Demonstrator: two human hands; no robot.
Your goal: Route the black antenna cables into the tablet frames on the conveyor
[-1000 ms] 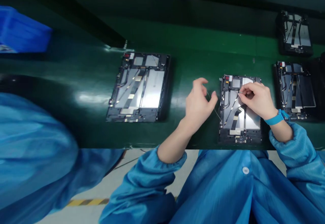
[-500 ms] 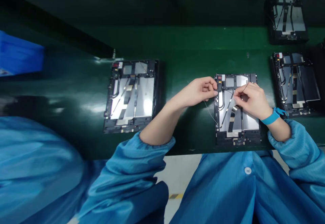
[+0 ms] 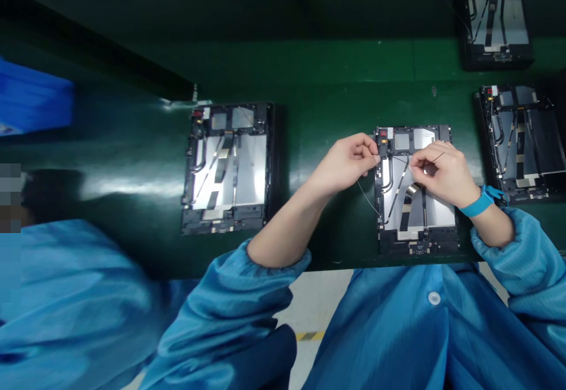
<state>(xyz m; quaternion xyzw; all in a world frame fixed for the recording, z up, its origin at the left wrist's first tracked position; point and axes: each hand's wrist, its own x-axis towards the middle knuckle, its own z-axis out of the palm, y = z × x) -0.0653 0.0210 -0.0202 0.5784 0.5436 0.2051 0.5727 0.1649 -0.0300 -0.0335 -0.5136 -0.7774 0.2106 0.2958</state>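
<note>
While the curled left hand (image 3: 351, 164) pinches a thin wire (image 3: 401, 160), the nearly closed right hand (image 3: 443, 170) grips it farther along.

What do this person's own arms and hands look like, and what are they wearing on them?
The left hand and right hand are ungloved. Loose, slightly shiny blue sleeves with gathered cuffs leave part of each forearm bare. A bright blue wristband circles the right wrist.

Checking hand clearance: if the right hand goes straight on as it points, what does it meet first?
Likely the left hand, at the device's edge; running lower, perhaps a black cable. Depth is unclear.
</note>
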